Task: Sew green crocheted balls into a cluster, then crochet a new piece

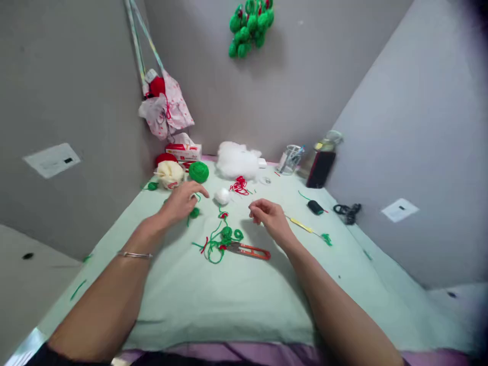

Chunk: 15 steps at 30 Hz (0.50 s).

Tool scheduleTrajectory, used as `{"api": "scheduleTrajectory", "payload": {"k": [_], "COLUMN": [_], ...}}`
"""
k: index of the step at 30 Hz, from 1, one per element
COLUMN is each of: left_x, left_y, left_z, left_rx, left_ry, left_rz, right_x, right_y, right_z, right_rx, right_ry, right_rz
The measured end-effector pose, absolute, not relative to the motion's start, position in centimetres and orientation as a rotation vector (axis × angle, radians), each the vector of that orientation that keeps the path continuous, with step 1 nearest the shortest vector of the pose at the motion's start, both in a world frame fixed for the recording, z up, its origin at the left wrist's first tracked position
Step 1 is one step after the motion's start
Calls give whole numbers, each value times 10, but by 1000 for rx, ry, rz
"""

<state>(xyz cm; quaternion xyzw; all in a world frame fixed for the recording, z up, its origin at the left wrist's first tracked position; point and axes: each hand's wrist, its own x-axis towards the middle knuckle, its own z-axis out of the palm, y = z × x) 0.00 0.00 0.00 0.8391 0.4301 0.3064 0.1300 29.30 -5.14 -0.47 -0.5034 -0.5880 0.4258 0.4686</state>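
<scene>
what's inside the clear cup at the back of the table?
The clear cup holds a few thin stick-like items, one with a blue tip; what they are is too blurred to tell. Its bottom is not readable.

Left hand (182,202) reaches forward; right hand (269,215) loosely curled.

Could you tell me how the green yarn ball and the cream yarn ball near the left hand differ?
The green yarn ball is smaller, rounder and tightly wound; the cream yarn ball is larger, lumpier and looser. The green one lies farther right, the cream one nearer the wall. Both rest on the pale green cloth beyond the left hand.
</scene>
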Motion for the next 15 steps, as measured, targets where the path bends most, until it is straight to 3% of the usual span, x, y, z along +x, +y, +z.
{"api": "scheduleTrajectory", "payload": {"k": [7,15], "left_x": [-35,17], "left_y": [21,-16], "left_z": [-22,9], "left_rx": [2300,1884], "left_ry": [1419,1196], "left_rz": [729,867], "right_x": [290,286], "right_y": [-56,-69], "right_z": [-1,7], "right_rx": [-1185,-1020], "right_ry": [-1427,-1482], "right_rz": [1076,1162]}}
